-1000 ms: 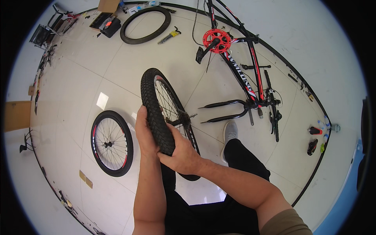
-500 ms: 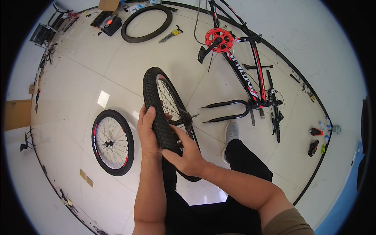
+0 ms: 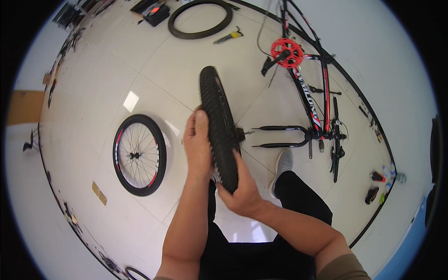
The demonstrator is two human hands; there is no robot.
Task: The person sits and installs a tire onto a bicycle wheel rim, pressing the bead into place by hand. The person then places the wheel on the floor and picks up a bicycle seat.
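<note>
- On a pale tiled workshop floor (image 3: 116, 74), we stand over a bicycle wheel (image 3: 218, 126) held upright and edge-on, its knobby black tyre facing us and its lower end just in front of our dark trousers.
- Our left hand (image 3: 198, 142) lies flat along the left side of the tyre, thumb up on the tread and fingers wrapped round out of sight, pressed close to the rubber.
- Our right hand (image 3: 242, 191) cups the lowest part of the wheel from below, fingers curled shut around tyre and rim; both hands carry its weight.
- We judge the wheel moderately heavy but easy for two hands: the rim is stiff, the tyre gives a little under pressure, and the knobs offer a sure, non-slip hold. Tread and rim edge are the safe places to grip; the thin spokes and the axle stub (image 3: 245, 134) jutting right are best left alone.
- Beside us on the left, a second wheel (image 3: 139, 155) with a red-striped black rim lies flat on the floor, without a tyre.
- To the right, a black and red bicycle frame (image 3: 310, 100) lies on its side with red chainring (image 3: 287, 49) and bare fork (image 3: 284, 135), near our grey shoe (image 3: 282, 163).
- Farther off lie a loose black tyre (image 3: 200, 19) and a small hand tool (image 3: 228, 36).
</note>
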